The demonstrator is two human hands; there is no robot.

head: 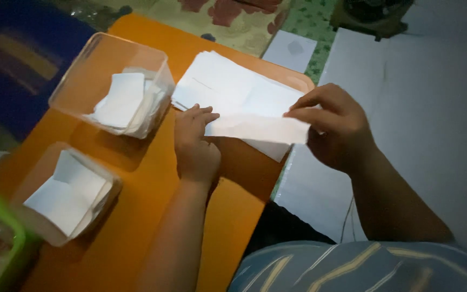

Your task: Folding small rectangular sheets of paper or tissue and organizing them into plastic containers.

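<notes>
Thin white paper strip [258, 128] — pinched between left hand [194, 143], right hand [333, 127].

Both hands forward, forearms bare.
Left hand [195, 141] lies knuckles-up, fingers curled; right hand [335, 125] is raised, fingers pinched.

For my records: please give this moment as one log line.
left hand: presses paper strip | right hand: pinches strip end | paper stack behind

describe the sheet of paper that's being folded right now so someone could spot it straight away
On the orange table, a stack of white sheets lies at the far edge. In front of it, the left hand and right hand hold one folded white strip, the only paper lifted off the stack.
</notes>
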